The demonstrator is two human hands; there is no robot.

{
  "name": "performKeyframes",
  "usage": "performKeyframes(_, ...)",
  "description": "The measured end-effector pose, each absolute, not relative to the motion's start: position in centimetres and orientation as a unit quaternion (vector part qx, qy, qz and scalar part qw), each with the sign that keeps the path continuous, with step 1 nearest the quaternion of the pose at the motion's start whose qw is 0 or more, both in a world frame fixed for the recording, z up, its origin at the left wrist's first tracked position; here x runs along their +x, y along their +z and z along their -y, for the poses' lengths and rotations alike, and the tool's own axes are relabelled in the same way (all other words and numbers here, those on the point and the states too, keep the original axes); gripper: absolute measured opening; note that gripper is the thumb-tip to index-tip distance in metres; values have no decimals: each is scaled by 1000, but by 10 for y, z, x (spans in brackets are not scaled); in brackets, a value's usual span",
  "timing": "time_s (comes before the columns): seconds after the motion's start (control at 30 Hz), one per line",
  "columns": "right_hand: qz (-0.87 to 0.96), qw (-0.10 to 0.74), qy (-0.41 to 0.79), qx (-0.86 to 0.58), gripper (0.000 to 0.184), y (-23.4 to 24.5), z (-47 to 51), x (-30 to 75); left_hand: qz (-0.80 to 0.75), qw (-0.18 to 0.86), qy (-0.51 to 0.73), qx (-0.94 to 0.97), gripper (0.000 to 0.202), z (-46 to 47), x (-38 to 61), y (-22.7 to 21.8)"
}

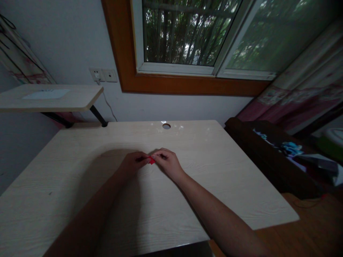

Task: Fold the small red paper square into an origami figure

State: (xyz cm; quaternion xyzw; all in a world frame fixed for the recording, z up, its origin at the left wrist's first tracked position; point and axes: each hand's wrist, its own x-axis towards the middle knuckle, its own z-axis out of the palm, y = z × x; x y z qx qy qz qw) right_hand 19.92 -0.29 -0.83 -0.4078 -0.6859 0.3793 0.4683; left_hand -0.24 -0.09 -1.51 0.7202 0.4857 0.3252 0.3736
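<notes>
Between my two hands, just over the middle of the pale wood-grain table (pixel 171 200), is a small bright red piece (pixel 152 160), perhaps folded paper or cloth; its exact kind I cannot make out. My left hand (pixel 133 162) pinches its left side between thumb and fingertips. From the other side, my right hand (pixel 166 160) grips it with thumb and forefinger, the remaining fingers curled. The hands almost meet, so the fingertips cover much of the red piece.
A raised shelf (pixel 88 103) on black legs stands at the back left, bearing a white sheet (pixel 46 94). Near the back edge is a round cable hole (pixel 166 126). Dark furniture with clutter (pixel 292 148) stands right of the table, and a window (pixel 193 35) is ahead.
</notes>
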Motion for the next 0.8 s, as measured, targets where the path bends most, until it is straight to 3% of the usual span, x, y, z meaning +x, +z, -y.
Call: performKeyframes(0.8,668,462,407,-418,21,-20,0,199,-493,421,362,670,24,1,-4,-14)
